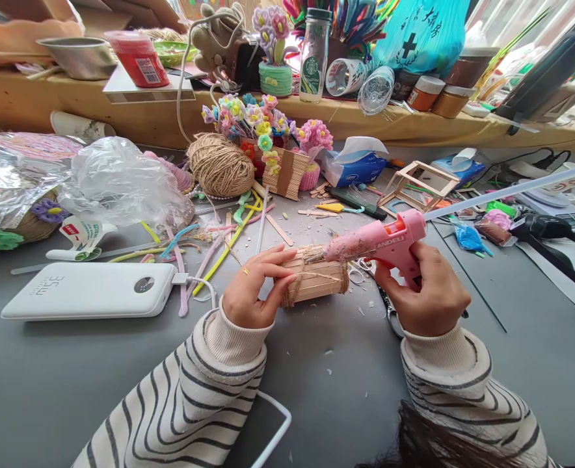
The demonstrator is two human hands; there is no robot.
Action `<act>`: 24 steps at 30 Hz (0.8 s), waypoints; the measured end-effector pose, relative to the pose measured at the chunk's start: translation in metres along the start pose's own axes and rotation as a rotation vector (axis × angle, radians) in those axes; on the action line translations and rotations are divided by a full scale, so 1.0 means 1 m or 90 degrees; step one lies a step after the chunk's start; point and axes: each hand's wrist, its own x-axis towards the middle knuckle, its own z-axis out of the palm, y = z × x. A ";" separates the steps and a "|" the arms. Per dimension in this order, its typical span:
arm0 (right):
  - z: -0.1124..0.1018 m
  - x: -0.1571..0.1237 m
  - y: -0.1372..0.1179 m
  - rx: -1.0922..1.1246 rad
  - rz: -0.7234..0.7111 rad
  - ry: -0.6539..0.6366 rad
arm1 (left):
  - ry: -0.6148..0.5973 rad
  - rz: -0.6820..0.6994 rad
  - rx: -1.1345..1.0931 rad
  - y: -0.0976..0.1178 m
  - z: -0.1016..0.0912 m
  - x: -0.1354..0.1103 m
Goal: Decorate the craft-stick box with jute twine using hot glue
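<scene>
My left hand (257, 287) holds one end of a small cylinder made of wooden craft sticks (319, 286), lying on its side with twine around both ends. A strand of twine also crosses its sticks. My right hand (427, 289) is wrapped round the handle of a pink hot glue gun (373, 244). The gun points left, its nozzle at the upper side of the cylinder; whether the tip touches cannot be made out. A long clear glue stick (507, 190) sticks out of the gun's back. Scissors (358, 273) lie partly hidden behind the cylinder.
A white power bank (90, 290) with a cable lies on the left. Behind are a ball of twine (220, 166), pipe-cleaner flowers (258, 120), a tissue pack (356, 162) and a small wooden frame (418, 186). Loose pipe cleaners (229, 250) and scraps litter the grey table (336, 403).
</scene>
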 end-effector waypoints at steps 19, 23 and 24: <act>-0.001 0.001 0.000 0.004 -0.001 -0.002 | 0.014 0.014 0.005 0.002 0.001 0.003; -0.002 0.002 -0.001 0.010 0.002 -0.010 | 0.020 0.014 0.000 0.001 0.001 0.003; -0.002 0.002 -0.001 0.008 0.003 -0.011 | 0.022 0.015 -0.003 0.001 0.002 0.003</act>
